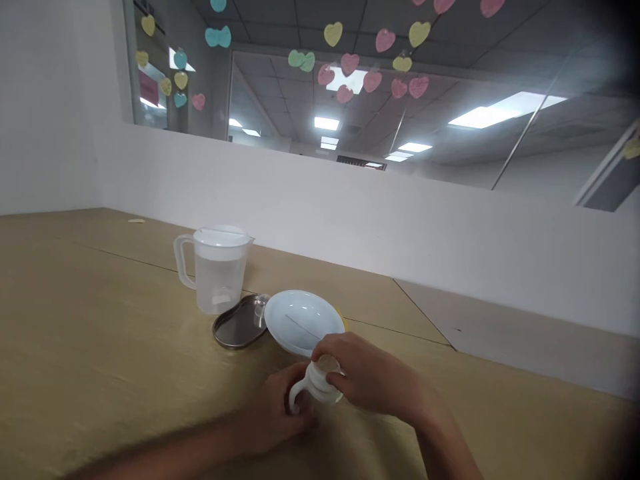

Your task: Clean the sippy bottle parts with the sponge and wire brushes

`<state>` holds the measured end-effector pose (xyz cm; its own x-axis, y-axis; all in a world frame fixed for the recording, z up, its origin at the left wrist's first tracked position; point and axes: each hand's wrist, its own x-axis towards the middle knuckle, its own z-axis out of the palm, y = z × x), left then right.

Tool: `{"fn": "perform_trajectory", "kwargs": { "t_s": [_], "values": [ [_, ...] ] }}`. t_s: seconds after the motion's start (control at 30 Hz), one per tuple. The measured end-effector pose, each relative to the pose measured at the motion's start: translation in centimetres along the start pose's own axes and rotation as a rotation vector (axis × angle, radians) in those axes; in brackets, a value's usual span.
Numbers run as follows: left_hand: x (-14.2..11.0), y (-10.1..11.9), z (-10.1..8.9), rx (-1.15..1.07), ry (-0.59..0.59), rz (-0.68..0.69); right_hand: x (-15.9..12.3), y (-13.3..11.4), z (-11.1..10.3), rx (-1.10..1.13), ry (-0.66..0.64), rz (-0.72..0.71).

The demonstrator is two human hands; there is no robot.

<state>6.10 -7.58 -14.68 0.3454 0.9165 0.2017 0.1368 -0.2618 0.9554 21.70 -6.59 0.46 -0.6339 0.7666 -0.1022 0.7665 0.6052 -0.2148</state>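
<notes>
A small white-topped jar with a curved handle [320, 389] is between my two hands, low in the middle of the view. My left hand [280, 412] wraps round its handle side. From above, the fingers of my right hand [357, 368] are closed on the jar's round top, which looks partly clear. Its lower body is blurred and partly hidden by my hands. Just beyond my hands stands a shallow white bowl [295, 321], close to my right fingers. A thin line shows across the bowl's inside; I cannot tell what it is.
Left of the bowl lies a curved metal tray [240, 328], with a small clear object [261, 307] at its right end. Behind the tray stands a lidded translucent pitcher [220, 277]. Something yellow [342, 317] peeks out behind the bowl. A white wall [320, 200] borders the tan table [100, 333].
</notes>
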Motion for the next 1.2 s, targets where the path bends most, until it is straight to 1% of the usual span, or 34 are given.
{"fn": "perform_trajectory", "kwargs": {
  "t_s": [0.1,0.23,0.3,0.43,0.57,0.7,0.83,1.0,1.2],
  "values": [
    [0.0,0.2,0.0,-0.058,0.010,0.075,0.1,0.1,0.0,0.012,0.023,0.051],
    [0.1,0.1,0.0,-0.066,-0.018,0.058,0.5,0.0,-0.1,-0.017,0.061,0.135],
    [0.1,-0.1,-0.1,-0.060,-0.023,0.067,0.9,-0.2,-0.1,-0.065,0.082,0.161],
    [0.0,-0.6,-0.1,-0.033,-0.021,0.086,1.7,-0.8,0.0,-0.236,0.128,0.234],
    [-0.1,-1.1,-0.1,0.015,-0.035,0.071,2.1,-1.2,0.1,-0.291,0.112,0.238],
    [-0.4,-1.0,-0.3,0.029,-0.063,0.043,1.7,-1.3,0.0,-0.301,0.121,0.238],
    [-0.6,-1.0,-0.6,0.082,-0.080,0.001,1.0,-1.2,-0.3,-0.273,0.101,0.189],
    [-0.6,-1.1,-0.7,0.128,-0.061,0.012,0.5,-1.3,-0.5,-0.247,0.026,0.111],
    [-0.6,-0.9,-0.6,0.139,-0.063,-0.015,0.4,-0.9,-0.4,-0.141,-0.053,-0.081]
  ]
}}
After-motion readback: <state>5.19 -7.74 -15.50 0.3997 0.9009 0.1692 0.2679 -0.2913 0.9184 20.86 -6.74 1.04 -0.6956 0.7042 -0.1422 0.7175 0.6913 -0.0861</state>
